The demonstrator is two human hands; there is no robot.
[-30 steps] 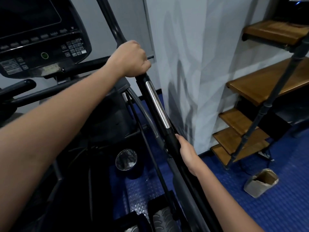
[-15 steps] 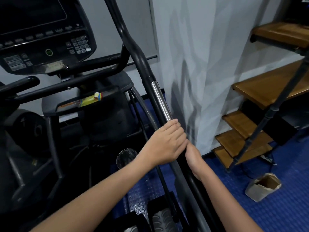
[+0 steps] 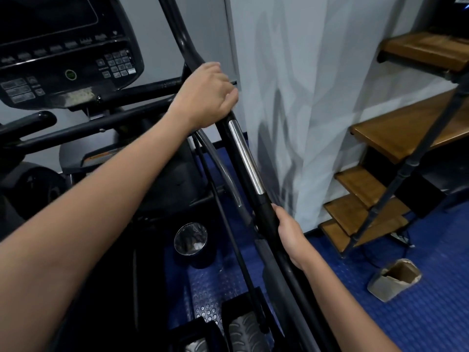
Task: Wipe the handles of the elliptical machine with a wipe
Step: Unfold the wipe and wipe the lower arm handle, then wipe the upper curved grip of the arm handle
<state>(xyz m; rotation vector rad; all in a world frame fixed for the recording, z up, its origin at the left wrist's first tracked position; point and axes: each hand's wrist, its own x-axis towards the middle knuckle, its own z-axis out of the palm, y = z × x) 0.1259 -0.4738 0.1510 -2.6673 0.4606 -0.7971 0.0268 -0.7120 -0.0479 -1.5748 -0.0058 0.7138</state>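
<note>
- My left hand is curled round the right handle, just above its shiny metal strip.
- My right hand grips the same bar lower down, fingers wrapped behind it.
- I can't see the wipe; perhaps it's under my left palm.
- Judging progress: mid-wipe here, with the left handle seemingly still to do.

No wipe shows under the left hand gripping the black tubular elliptical handle; its fingers curl behind.
</note>
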